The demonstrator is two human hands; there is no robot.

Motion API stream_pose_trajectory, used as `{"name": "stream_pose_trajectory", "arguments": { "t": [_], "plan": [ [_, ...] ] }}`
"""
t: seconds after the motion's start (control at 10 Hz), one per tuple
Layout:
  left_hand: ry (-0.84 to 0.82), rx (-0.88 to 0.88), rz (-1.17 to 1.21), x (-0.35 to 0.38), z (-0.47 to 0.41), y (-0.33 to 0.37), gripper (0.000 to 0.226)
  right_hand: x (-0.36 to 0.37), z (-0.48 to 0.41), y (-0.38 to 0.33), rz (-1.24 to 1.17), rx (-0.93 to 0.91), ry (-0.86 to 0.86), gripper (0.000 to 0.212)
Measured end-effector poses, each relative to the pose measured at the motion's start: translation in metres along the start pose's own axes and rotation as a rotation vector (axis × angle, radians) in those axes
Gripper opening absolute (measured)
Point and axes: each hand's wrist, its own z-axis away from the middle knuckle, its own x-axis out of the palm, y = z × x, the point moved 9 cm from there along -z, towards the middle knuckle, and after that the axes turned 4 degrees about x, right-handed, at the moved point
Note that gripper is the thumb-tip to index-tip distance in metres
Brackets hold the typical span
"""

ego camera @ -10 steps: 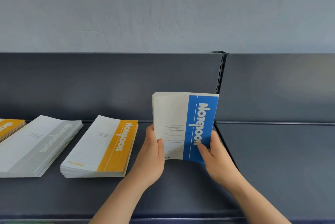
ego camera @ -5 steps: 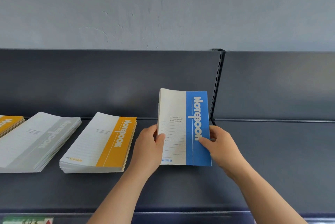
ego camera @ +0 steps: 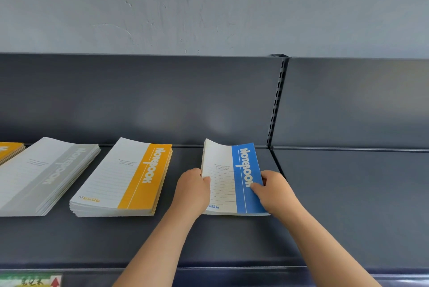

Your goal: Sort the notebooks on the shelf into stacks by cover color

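We hold the blue notebooks (ego camera: 234, 193) between both hands on the shelf (ego camera: 209, 240), left hand (ego camera: 192, 193) pinching the left edge, right hand (ego camera: 276, 193) the right. Their long axis runs away from us; the yellow stack (ego camera: 125, 179) lies just left.

Four stacks lie in a row on the shelf (ego camera: 232, 240): first stack (ego camera: 9, 150) at the frame's left edge, second stack (ego camera: 44, 175) beside it, third stack (ego camera: 123, 177) left of centre, fourth stack (ego camera: 222, 170) right of centre, just left of the slotted upright (ego camera: 276, 105).

Blue notebooks (ego camera: 234, 179) now down on shelf (ego camera: 209, 240)
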Motion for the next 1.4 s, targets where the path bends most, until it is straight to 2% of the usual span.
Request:
{"name": "stream_pose_trajectory", "arguments": {
  "t": [0.2, 0.3, 0.4, 0.5, 0.8, 0.9, 1.0, 1.1, 1.2, 1.4],
  "plan": [
    [0.009, -0.034, -0.086, 0.002, 0.001, -0.002, 0.028, 0.003, 0.001, -0.002, 0.102, 0.015, -0.006, 0.019],
    [0.057, -0.017, -0.041, -0.007, 0.007, 0.003, 0.036, -0.006, 0.012, -0.007, 0.023, -0.012, 0.014, 0.03],
    [0.05, 0.02, 0.072, -0.006, 0.011, 0.005, 0.037, -0.012, 0.029, -0.015, -0.107, -0.073, 0.012, 0.032],
    [0.037, 0.031, 0.102, -0.001, 0.014, 0.005, 0.022, -0.007, 0.038, -0.018, -0.159, -0.127, -0.001, 0.029],
    [0.035, 0.011, 0.122, -0.001, 0.019, 0.001, 0.042, -0.008, 0.038, -0.016, -0.143, -0.142, -0.001, 0.02],
    [0.036, 0.044, 0.124, -0.001, 0.024, 0.003, 0.029, -0.002, 0.039, -0.015, -0.116, -0.156, 0.007, 0.003],
    [0.041, 0.045, 0.124, -0.001, 0.025, 0.003, 0.026, 0.003, 0.042, -0.017, -0.109, -0.162, 0.006, 0.02],
    [0.045, 0.036, 0.114, -0.001, 0.025, 0.003, 0.044, 0.004, 0.043, -0.017, -0.095, -0.159, 0.014, 0.035],
    [0.057, 0.024, 0.072, -0.005, 0.025, 0.002, 0.053, 0.002, 0.043, -0.018, -0.05, -0.161, 0.017, 0.036],
    [0.098, 0.143, -0.079, -0.028, 0.031, 0.007, 0.047, -0.013, 0.053, -0.041, 0.124, -0.288, 0.094, 0.016]
  ]
}}
